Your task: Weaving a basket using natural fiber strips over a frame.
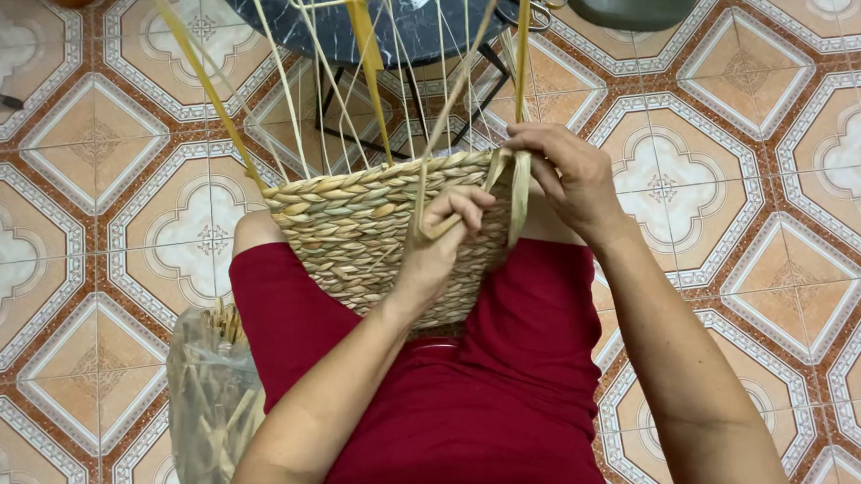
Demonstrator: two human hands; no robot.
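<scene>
A person in red clothing is sitting over a patterned tile floor point(90, 154), working on a half-woven basket point(355, 230) that is resting on the lap at the centre of the frame. The left hand point(445, 238) is curling its fingers around a pale flat strip point(420, 208) against the basket's upper edge, pinching it between thumb and fingers. The right hand point(566, 175), just to the right at the rim, is closing its fingers on a folded strip point(520, 193) that is hanging down over the basket's side. Long yellow and pale stakes point(366, 49) are rising from the rim toward the top of the frame, fanning out in front of a dark round stool point(410, 22) on a black metal frame. At the lower left, beside the person's leg, a clear plastic bag point(206, 396) is standing on the floor, holding a bundle of dried straw-coloured strips. A grey rounded object point(630, 6) is showing at the top right edge.
</scene>
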